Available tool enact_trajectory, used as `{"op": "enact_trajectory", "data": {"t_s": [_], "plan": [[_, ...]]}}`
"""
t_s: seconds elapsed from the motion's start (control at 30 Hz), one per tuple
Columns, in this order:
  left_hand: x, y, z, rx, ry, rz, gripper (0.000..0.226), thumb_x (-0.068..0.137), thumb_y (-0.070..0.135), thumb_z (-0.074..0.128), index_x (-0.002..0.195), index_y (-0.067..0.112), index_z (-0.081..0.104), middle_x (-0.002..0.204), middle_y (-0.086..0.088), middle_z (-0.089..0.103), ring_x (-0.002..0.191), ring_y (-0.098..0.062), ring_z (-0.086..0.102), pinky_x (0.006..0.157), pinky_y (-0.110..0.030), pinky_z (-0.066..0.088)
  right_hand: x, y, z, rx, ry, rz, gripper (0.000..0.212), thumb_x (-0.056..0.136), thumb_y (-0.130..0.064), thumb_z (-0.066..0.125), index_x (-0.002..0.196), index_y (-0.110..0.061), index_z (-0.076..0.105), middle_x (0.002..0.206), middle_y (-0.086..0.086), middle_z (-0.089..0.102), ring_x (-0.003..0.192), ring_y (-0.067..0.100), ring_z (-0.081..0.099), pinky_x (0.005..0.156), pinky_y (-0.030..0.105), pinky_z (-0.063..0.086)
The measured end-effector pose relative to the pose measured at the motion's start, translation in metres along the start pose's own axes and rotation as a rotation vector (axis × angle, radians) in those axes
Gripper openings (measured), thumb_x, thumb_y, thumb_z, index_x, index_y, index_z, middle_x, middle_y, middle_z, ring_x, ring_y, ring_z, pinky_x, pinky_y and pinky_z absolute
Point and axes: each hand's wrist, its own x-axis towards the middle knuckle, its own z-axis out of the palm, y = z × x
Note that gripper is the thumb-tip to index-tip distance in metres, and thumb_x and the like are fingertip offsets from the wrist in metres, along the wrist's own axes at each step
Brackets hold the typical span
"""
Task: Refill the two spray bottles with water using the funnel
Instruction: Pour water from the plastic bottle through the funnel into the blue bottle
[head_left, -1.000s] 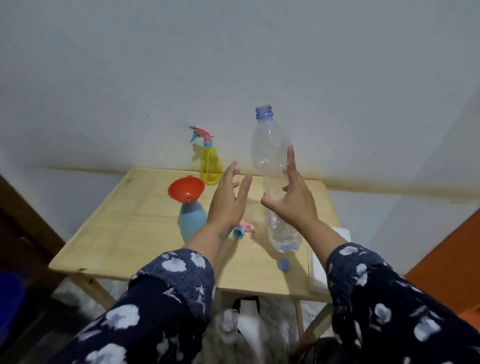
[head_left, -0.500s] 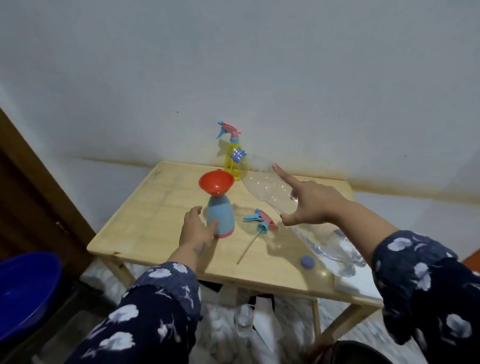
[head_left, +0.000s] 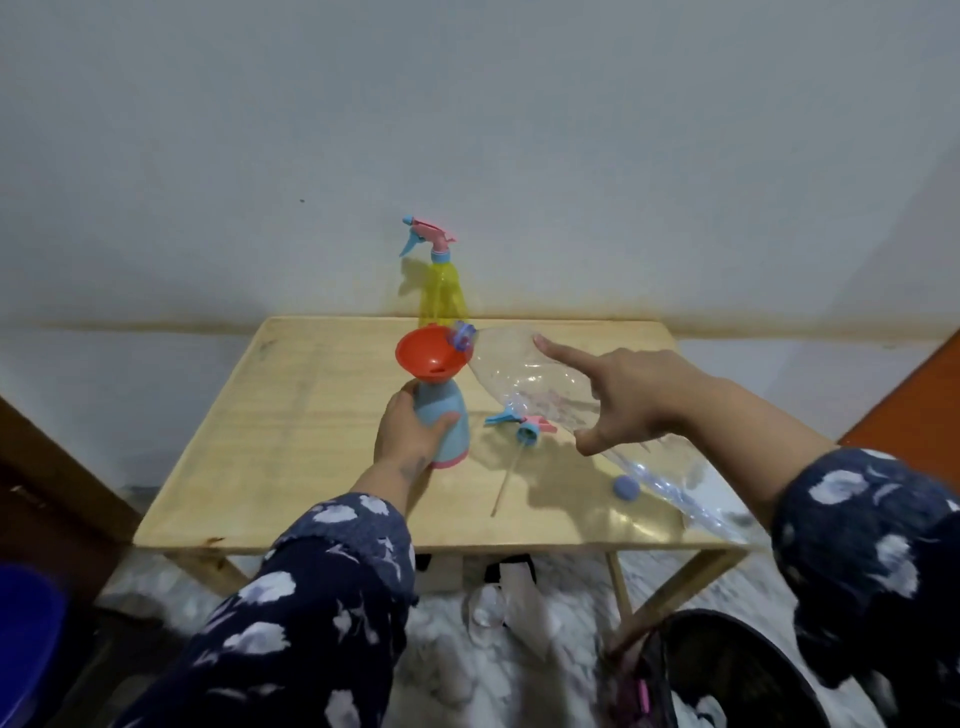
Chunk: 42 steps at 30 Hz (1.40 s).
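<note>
The blue spray bottle (head_left: 445, 423) stands upright near the middle of the wood table (head_left: 291, 415). Its top is off. An orange funnel (head_left: 432, 355) sits in its neck, wide end up.

My left hand (head_left: 410, 431) grips the blue bottle's body from the left side, fingers and thumb curled round it.

My right hand (head_left: 631, 392) holds a big clear water bottle (head_left: 524, 379). Thumb is under it, pointer finger lies straight along the top, other fingers are curled behind it. The clear bottle is tipped way over, its open blue neck (head_left: 462, 335) right at the funnel's rim on the right side. The bottom end of the clear bottle sticks out past the table's right front corner, w/ a bit of water showing in it. I can't tell if water is running into the funnel.

Just right of the blue bottle, the pink & blue spray top (head_left: 522, 422) lies on the table, partly under the clear bottle. Its thin straw (head_left: 506, 480) points toward the front edge.

A small blue cap (head_left: 626, 488) lies on the table near the front right, just beside the clear bottle.

The yellow spray bottle (head_left: 443, 291) stands at the back edge, by the wall, behind the funnel. Its pink & blue top is on.

Both my sleeves (head_left: 332, 587) are dark blue w/ white flowers.

Down on the floor: a blue tub (head_left: 28, 639) at far left, a dark round bin (head_left: 737, 670) at lower right.
</note>
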Motion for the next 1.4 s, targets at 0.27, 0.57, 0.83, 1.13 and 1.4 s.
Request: {"op": "enact_trajectory", "data": {"t_s": [0.27,0.57,0.83,1.13,1.4], "plan": [[0.0,-0.015,0.007,-0.051,-0.009,0.078,0.058,0.084,0.026,0.072,0.135,0.016,0.047,0.124,-0.006,0.058,0.109,-0.025,0.058,0.086,-0.034,0.049,-0.008,-0.014,-0.01,-0.025,-0.045,0.076,0.109,0.062,-0.062,0.065,0.134,-0.065,-0.017,0.093,-0.003,0.063,0.083,0.02,0.062,0.068,0.031,0.048],[-0.004,-0.032,0.014,-0.177,-0.01,0.112,0.068,0.084,0.022,0.072,0.143,0.024,0.039,0.134,0.001,0.054,0.117,-0.019,0.054,0.094,-0.033,0.047,-0.011,-0.017,-0.016,-0.038,-0.088,0.099,0.106,0.062,-0.062,0.064,0.134,-0.067,-0.014,0.088,-0.006,0.064,0.084,0.017,0.061,0.063,0.028,0.043],[-0.001,-0.034,0.014,-0.195,-0.025,0.108,0.067,0.085,0.019,0.07,0.144,0.023,0.038,0.136,0.002,0.051,0.119,-0.018,0.053,0.097,-0.032,0.045,-0.007,-0.019,-0.024,-0.028,-0.096,0.084,0.105,0.06,-0.062,0.064,0.135,-0.067,-0.009,0.071,-0.007,0.059,0.078,0.016,0.06,0.069,0.033,0.049],[0.002,-0.031,0.011,-0.111,-0.038,0.109,0.065,0.086,0.022,0.07,0.142,0.023,0.038,0.135,0.0,0.051,0.117,-0.021,0.053,0.098,-0.039,0.048,-0.005,-0.021,-0.032,-0.002,-0.105,0.093,0.101,0.056,-0.061,0.064,0.135,-0.067,0.0,0.063,-0.004,0.06,0.07,0.014,0.062,0.072,0.035,0.052],[0.002,-0.025,0.007,0.0,-0.057,0.087,0.06,0.088,0.025,0.067,0.14,0.025,0.037,0.132,-0.001,0.052,0.111,-0.024,0.054,0.084,-0.035,0.046,-0.013,-0.023,-0.037,0.001,-0.083,0.094,0.1,0.06,-0.059,0.066,0.136,-0.066,0.002,0.06,-0.004,0.06,0.07,0.013,0.062,0.074,0.033,0.052]]}}
